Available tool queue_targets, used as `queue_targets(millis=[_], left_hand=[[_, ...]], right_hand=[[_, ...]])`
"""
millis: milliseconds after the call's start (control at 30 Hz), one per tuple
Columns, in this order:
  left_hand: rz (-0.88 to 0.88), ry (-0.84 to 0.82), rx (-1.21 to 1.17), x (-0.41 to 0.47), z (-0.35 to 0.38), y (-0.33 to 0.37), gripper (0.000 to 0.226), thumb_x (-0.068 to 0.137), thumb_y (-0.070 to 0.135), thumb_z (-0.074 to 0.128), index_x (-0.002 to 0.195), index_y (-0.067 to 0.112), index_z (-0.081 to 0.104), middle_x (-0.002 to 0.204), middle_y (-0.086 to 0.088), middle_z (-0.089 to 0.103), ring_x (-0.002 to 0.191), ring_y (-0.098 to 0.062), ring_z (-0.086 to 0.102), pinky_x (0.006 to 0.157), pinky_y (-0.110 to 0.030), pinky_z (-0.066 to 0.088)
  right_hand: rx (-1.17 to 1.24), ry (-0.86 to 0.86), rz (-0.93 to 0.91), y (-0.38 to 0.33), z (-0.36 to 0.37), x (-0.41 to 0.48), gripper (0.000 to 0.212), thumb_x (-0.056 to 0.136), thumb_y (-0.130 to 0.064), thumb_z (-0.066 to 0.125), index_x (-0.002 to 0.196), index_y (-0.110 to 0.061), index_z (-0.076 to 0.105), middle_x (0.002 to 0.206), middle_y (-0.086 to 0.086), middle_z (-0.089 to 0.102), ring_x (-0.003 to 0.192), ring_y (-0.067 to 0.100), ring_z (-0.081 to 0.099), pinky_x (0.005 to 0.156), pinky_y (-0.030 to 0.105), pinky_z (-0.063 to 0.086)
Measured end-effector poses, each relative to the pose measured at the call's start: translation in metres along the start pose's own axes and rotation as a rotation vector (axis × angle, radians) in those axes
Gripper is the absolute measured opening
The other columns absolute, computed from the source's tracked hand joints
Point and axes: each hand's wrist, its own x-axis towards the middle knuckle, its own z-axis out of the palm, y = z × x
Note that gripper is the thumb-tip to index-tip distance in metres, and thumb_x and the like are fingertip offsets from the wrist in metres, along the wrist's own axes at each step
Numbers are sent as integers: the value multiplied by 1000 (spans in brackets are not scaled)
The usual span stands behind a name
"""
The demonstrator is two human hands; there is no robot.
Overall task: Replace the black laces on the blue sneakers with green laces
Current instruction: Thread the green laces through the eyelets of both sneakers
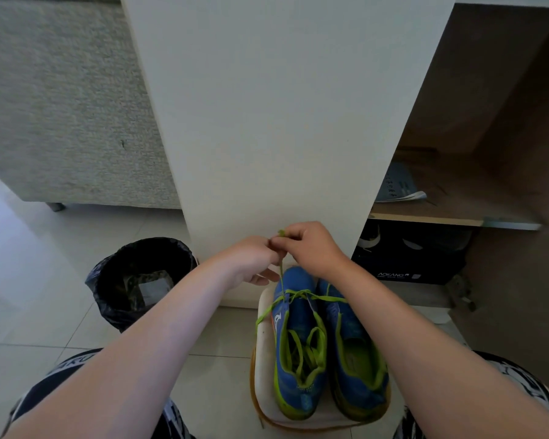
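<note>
Tiled floor [45,305], white cabinet panel [267,122] ahead. Left hand [251,261] and right hand [311,248] meet fingertip to fingertip, both pinched on the raised end of a green lace [281,270]. The strand runs taut down to the blue sneakers [349,318], which sit side by side on a white board [263,359], toes at its far edge. Looks like evening the ends: pull straight up, keep tension, flatten twists before the next eyelet.

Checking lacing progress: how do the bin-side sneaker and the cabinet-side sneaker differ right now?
Bin-side sneaker has the green lace crossed near its toe, one end rising into the grip of left hand and right hand; cabinet-side sneaker has only a strand lying across its toe. Bin-side opening holds loose green loops; cabinet-side opening shows bare insole. Both: blue, green trim, side by side.
</note>
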Motion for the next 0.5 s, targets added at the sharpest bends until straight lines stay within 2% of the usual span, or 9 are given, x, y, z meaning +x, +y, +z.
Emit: queue_targets(millis=[100,200,267,300,333,400,467,500], left_hand=[[-22,-39,3,3,2,-2,14,96,4,53,104,14,58,103,-5,62,73,-13,66,62,-24,51],[-55,-57,92,7,9,-10,17,95,12,57,111,9,64,107,-8,69,81,-19,70,63,-23,56],[-78,-10,86,10,13,-15,14,96,14,56,100,8,68,106,-12,71,86,-27,72,63,-27,59],[-85,34,66,11,12,-15,15,97,12,55,94,7,68,103,-14,72,84,-28,72,63,-30,60],[-88,85,38,12,10,-15,17,97,11,54,89,7,68,98,-15,72,77,-28,72,62,-32,60],[-86,207,-62,15,3,-15,24,98,9,51,79,7,67,86,-13,71,64,-25,67,60,-32,57],[-80,320,-212,18,-2,-17,31,98,7,46,72,8,62,77,-12,67,59,-24,62,63,-33,55],[-69,357,-306,20,-4,-18,32,99,6,43,72,8,60,77,-13,65,60,-24,61,66,-33,55]], right_hand=[[52,-4,-9,-2,-1,-2,32,91,-9,70,65,-28,73,69,-6,71,68,3,64,71,22,50],[88,2,1,-5,1,-4,32,91,-6,69,62,-19,70,83,3,74,61,-7,62,63,10,44],[63,-27,30,-6,2,-6,20,93,-2,65,75,-6,74,93,7,73,57,-11,59,58,6,41],[18,-49,64,-4,2,-6,14,93,0,62,88,-2,75,93,3,72,56,-12,57,57,6,40],[-58,-77,101,1,1,-6,17,92,2,59,99,-2,74,93,0,70,58,-12,57,59,8,41],[-252,-171,214,14,-4,-7,34,90,4,51,114,-7,71,102,1,71,77,-4,62,69,16,45],[-475,-308,289,27,-10,-9,41,89,3,47,121,-10,70,118,4,70,107,13,64,89,22,49],[-576,-369,310,32,-13,-10,41,90,0,48,123,-12,70,124,2,69,116,16,61,98,23,46]])
